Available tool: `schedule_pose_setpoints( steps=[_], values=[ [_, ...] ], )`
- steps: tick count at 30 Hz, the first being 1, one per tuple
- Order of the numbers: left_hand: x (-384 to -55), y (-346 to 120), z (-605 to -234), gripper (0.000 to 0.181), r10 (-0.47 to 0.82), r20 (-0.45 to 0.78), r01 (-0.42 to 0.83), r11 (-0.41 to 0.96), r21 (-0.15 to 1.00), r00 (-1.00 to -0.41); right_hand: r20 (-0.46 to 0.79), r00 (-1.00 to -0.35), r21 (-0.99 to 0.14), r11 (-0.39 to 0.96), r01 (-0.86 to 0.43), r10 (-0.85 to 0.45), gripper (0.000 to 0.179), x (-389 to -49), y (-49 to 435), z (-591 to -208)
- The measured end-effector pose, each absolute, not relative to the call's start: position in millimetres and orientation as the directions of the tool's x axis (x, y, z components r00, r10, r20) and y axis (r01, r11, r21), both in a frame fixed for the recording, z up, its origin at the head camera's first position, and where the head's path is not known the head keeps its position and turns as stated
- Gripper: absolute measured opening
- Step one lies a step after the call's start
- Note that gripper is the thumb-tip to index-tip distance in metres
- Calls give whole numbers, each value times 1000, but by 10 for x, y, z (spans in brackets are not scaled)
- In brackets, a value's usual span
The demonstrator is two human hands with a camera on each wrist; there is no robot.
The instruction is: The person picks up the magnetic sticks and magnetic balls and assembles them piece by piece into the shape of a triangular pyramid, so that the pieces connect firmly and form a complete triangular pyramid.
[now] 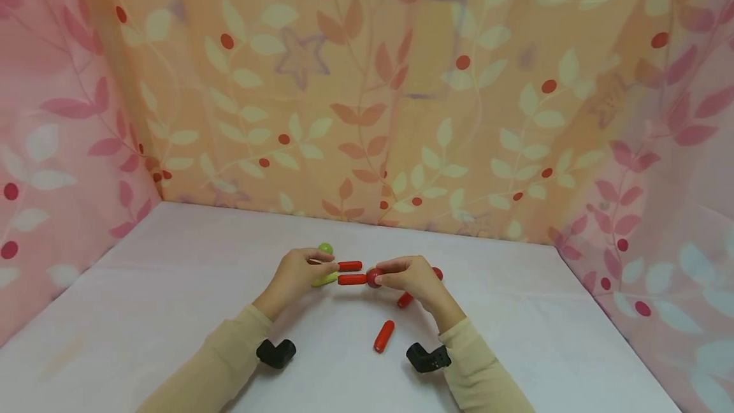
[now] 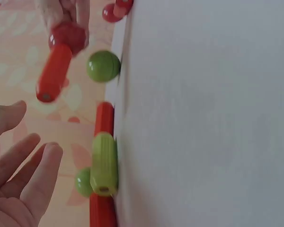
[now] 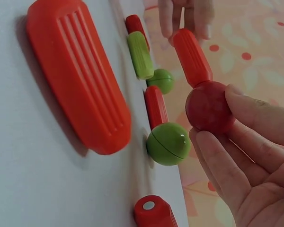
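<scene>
My right hand (image 1: 413,278) pinches a dark red ball (image 3: 210,109) between thumb and fingers. From that ball a red ribbed rod (image 3: 193,56) sticks out toward the left hand, its end touching the ball. Both are held above the white tabletop. My left hand (image 1: 297,274) is near the rod's free end, fingers apart and fairly straight, holding nothing; in the left wrist view a gap shows between its fingers (image 2: 42,175) and the rod. Below the hands lie a yellow-green rod (image 2: 104,163), a green ball (image 3: 168,144) and a red rod (image 3: 156,105).
Closer to my body lies a loose red rod (image 1: 384,336). Another red rod (image 1: 405,299) and a second red ball (image 1: 438,273) are partly behind the right hand. A further green ball (image 1: 325,248) sits beyond the left hand. Patterned curtains (image 1: 367,94) enclose the table (image 1: 172,285).
</scene>
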State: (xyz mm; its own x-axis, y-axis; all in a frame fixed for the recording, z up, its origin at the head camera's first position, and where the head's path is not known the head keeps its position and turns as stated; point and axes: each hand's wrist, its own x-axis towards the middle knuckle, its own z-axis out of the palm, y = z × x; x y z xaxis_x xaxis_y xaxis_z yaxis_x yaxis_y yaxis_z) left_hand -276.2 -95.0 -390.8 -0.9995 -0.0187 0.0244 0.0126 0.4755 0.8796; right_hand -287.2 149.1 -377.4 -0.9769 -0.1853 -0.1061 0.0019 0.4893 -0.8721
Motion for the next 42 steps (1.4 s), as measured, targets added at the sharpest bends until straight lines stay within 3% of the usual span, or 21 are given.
schedule_pose_setpoints(
  steps=[6, 12, 26, 37, 42],
  values=[
    [-2890, -1035, -3955, 29, -55, 37, 7, 457, 889, -998, -109, -980, -889, 457, 22, -164, 29, -2865, 1534, -3768],
    [-3016, -1065, -3918, 41, -80, 61, 10, 525, 851, -995, -101, -984, -894, 448, 25, -148, 29, -2878, 1574, -3753],
    [-3210, -1074, -3926, 49, -84, -52, -83, 437, 896, -995, -109, -986, -904, 426, 45, -127, 27, -2877, 1647, -3786],
    [-3272, -1061, -3936, 46, -66, -114, -132, 481, 867, -991, -115, -984, -914, 402, 52, -134, 28, -2899, 1657, -3783],
    [-3329, -1088, -3947, 49, -61, -159, -170, 439, 882, -985, -98, -985, -907, 420, 29, -144, 29, -2901, 1633, -3743]
  ],
)
